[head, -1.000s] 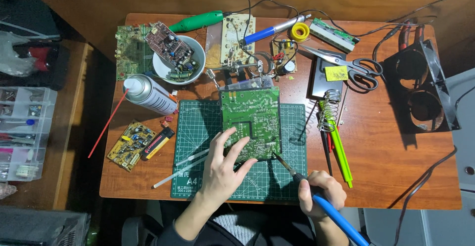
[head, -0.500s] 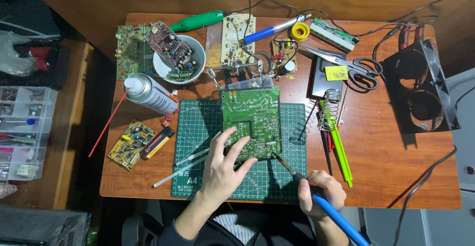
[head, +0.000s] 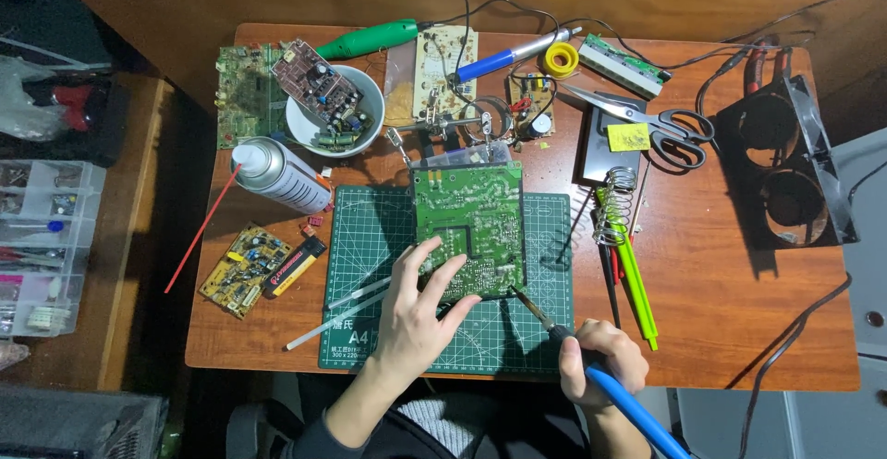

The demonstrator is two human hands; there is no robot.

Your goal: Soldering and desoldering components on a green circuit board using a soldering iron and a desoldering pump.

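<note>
A green circuit board lies solder side up on a dark green cutting mat. My left hand rests on the board's near left corner, fingers spread, pressing it down. My right hand grips a blue-handled soldering iron; its metal tip touches the board's near right corner. A thin white solder strand lies on the mat left of my left hand.
A spray can, a white bowl holding a board, a yellow board, scissors, a coiled iron stand, green pens, a solder spool, a second blue iron, a black twin fan at right.
</note>
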